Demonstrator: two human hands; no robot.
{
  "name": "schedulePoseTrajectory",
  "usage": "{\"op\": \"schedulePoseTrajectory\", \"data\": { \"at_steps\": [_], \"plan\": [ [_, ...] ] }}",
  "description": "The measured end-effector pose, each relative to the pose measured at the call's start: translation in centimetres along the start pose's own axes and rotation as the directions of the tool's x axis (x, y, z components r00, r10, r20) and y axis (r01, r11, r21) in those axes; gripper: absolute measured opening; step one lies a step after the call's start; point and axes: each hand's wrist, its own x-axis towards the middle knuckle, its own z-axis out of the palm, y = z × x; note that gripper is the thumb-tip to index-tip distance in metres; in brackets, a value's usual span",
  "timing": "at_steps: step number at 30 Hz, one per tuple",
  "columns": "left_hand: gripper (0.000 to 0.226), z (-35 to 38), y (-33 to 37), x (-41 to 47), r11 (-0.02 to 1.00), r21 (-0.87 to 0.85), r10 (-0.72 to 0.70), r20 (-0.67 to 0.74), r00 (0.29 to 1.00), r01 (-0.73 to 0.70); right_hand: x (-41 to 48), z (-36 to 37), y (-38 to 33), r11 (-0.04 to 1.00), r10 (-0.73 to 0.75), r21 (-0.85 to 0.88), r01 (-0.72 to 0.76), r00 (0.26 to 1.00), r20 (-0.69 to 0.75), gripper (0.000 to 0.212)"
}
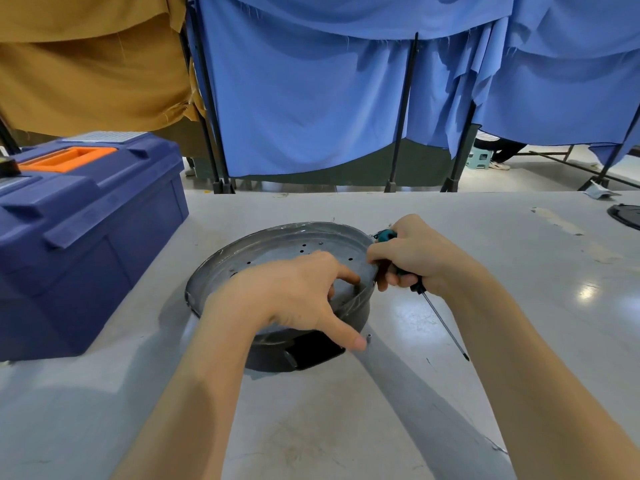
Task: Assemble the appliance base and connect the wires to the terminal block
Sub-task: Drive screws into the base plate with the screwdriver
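At the base's 5 o'clock, nearest, a small screw (369, 339) is standing loose on the counter (311, 427) just beside the left thumb; one nudge could be sending it rolling away. The left hand (294, 292) is lying spread over the rim, steadying rather than clenching. At 3 o'clock the right hand (419, 258) is gripping the screwdriver (385, 235), tip aimed away from the work, where it may be scraping the counter. The appliance base (277, 247) is sitting mid-counter: round, grey, dotted with small holes, with a black block low on its near side. At 9 o'clock a blue toolbox (86, 220) is sitting closed.
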Motion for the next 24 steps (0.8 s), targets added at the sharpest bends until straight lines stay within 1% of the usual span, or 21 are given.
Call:
{"op": "schedulePoseTrajectory", "data": {
  "at_steps": [2, 4, 6, 10, 11, 13, 14, 16, 19, 20, 22, 24],
  "plan": [
    [0.09, 0.4, 0.2, 0.5, 1.0, 0.019, 0.01, -0.034, 0.999, -0.009, 0.1, 0.3, 0.0, 1.0, -0.006, -0.002, 0.006, 1.0, -0.002, 0.012],
    [0.082, 1.0, 0.3, 1.1, 1.0, 0.007, 0.03, -0.057, 0.998, -0.029, 0.1, 0.5, 0.1, 1.0, -0.009, 0.001, 0.009, 1.0, 0.001, 0.01],
    [0.063, 1.6, 0.3, 1.8, 0.998, -0.031, 0.046, -0.091, 0.995, -0.048, 0.1, 0.5, 0.2, 1.0, -0.005, 0.015, 0.005, 1.0, 0.011, 0.008],
    [0.018, 2.5, 0.7, 2.9, 0.999, 0.003, 0.042, -0.266, 0.963, -0.043, 0.1, 0.7, 0.2, 0.999, 0.001, 0.039, -0.002, 0.999, 0.036, 0.008],
    [0.011, 2.6, 0.9, 3.1, 0.999, 0.005, 0.037, -0.311, 0.95, -0.037, 0.2, 0.8, 0.2, 0.999, -0.004, 0.037, 0.002, 0.999, 0.04, 0.01],
    [0.028, 2.9, 1.1, 3.3, 0.999, -0.022, 0.017, -0.365, 0.931, -0.027, 0.3, 1.1, 0.3, 0.999, -0.006, 0.044, 0.004, 0.999, 0.048, 0.016],
    [0.032, 2.9, 1.0, 3.3, 0.999, -0.032, 0.006, -0.38, 0.925, -0.02, 0.2, 1.2, 0.3, 0.999, -0.005, 0.053, 0.002, 0.998, 0.057, 0.019],
    [0.035, 2.7, 0.8, 3.1, 0.999, -0.041, -0.003, -0.397, 0.918, -0.015, 0.2, 1.3, 0.3, 0.998, -0.01, 0.07, 0.004, 0.997, 0.082, 0.026],
    [0.038, 2.2, 0.2, 2.8, 0.996, -0.09, -0.022, -0.399, 0.917, -0.015, 0.1, 1.1, 0.1, 0.997, -0.035, 0.067, 0.027, 0.992, 0.117, 0.044],
    [0.04, 2.1, 0.0, 2.7, 0.995, -0.102, -0.027, -0.395, 0.918, -0.015, 0.1, 1.0, 0.2, 0.998, -0.042, 0.055, 0.036, 0.991, 0.123, 0.046],
    [0.034, 1.9, -0.3, 2.5, 0.994, -0.105, -0.025, -0.393, 0.919, -0.018, 0.2, 0.5, 0.5, 0.999, -0.048, -0.009, 0.05, 0.993, 0.105, 0.046],
    [0.024, 1.6, -0.6, 2.3, 0.993, -0.111, -0.021, -0.406, 0.914, -0.026, 0.4, -0.4, 1.2, 0.983, -0.048, -0.172, 0.062, 0.995, 0.086, 0.04]
  ]
}}
